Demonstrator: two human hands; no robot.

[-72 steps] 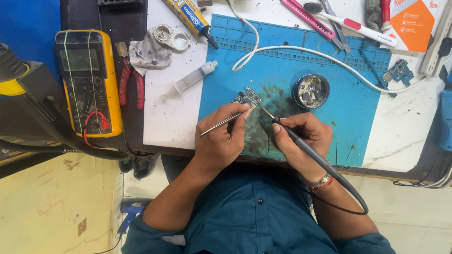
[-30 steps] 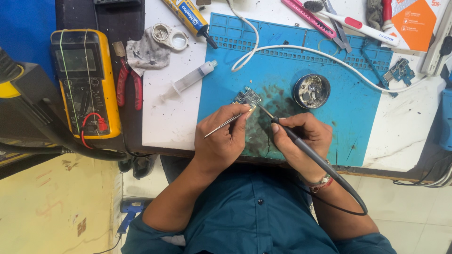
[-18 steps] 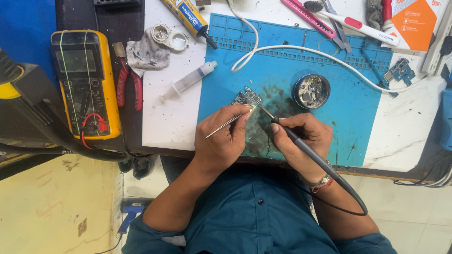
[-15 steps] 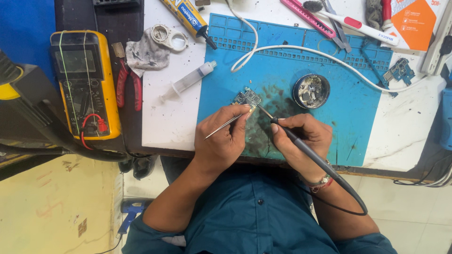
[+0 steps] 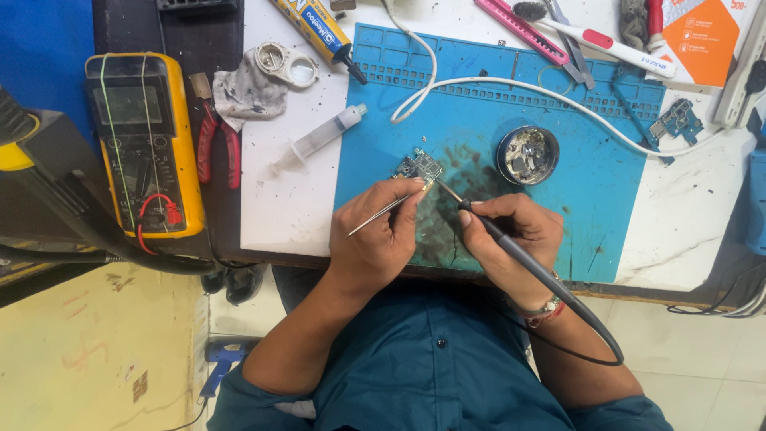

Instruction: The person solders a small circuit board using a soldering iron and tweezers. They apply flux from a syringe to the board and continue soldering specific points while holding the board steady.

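A small circuit board (image 5: 418, 167) lies on the blue work mat (image 5: 606, 175). My left hand (image 5: 377, 239) grips thin metal tweezers (image 5: 381, 214), their tips at the board's near edge. My right hand (image 5: 511, 243) holds a dark soldering iron (image 5: 511, 255) like a pen. Its fine tip points up-left and reaches the same edge of the board. The iron's cable runs back past my right wrist.
A round tin of small parts (image 5: 527, 155) sits right of the board. A syringe (image 5: 319, 139), a yellow multimeter (image 5: 144, 144), red pliers (image 5: 217, 144), a glue tube (image 5: 319, 32), a white cable (image 5: 511, 84) and a second board (image 5: 675, 121) lie around the mat.
Both hands stay at the circuit board with tweezers and iron tip on the same spot. Only the view shifts slightly.
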